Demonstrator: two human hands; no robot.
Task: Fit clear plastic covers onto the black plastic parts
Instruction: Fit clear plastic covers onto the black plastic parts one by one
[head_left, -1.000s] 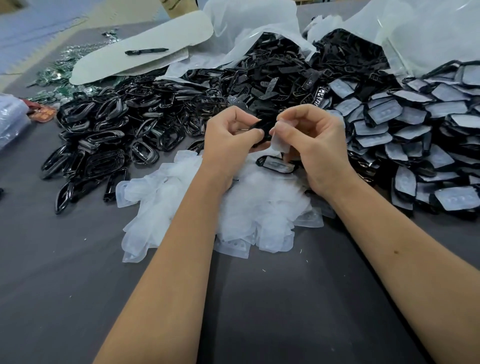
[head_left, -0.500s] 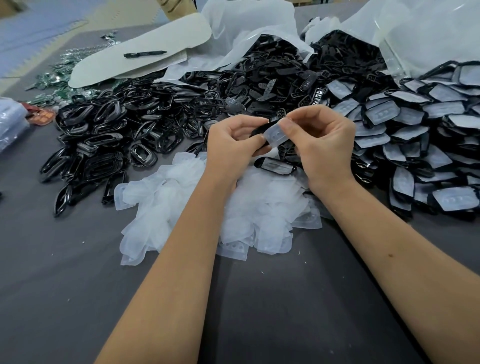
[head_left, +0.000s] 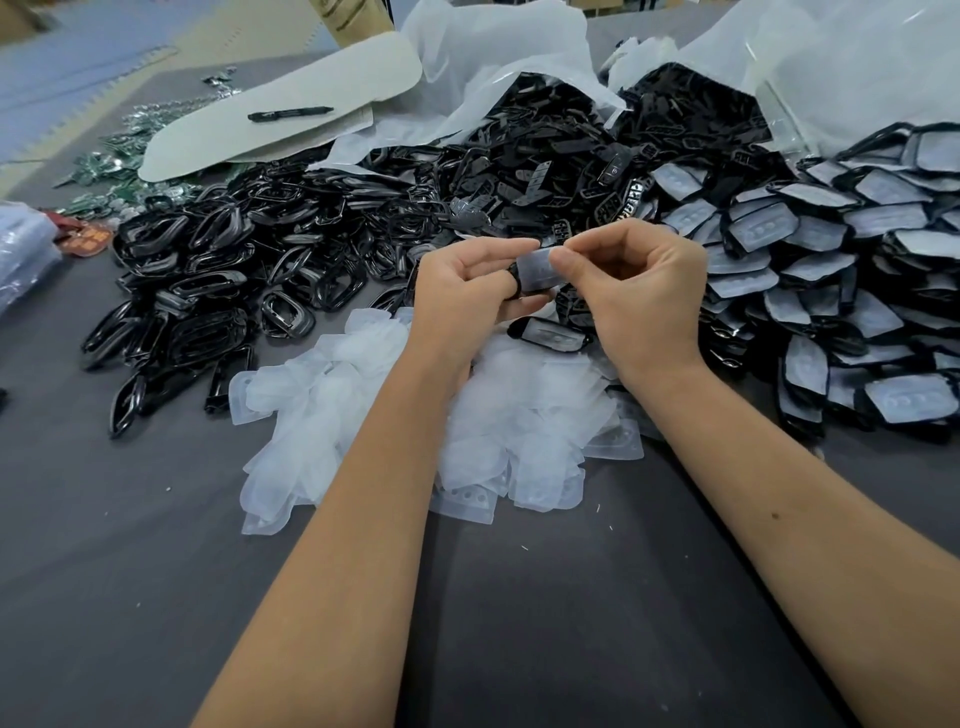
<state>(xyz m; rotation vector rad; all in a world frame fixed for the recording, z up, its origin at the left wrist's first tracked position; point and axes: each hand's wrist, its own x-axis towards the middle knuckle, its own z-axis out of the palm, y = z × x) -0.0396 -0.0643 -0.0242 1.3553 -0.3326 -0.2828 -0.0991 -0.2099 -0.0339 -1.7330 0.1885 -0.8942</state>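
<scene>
While a clear cover is pinched onto a black part between both hands above the tabletop, the cover could be seated crooked if pressed unevenly.

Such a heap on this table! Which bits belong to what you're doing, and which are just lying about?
In use:
clear plastic cover held by both hands
pile of clear covers
heap of black plastic parts
finished covered parts

Lying about:
black pen
white card sheet
green foil scraps
</scene>
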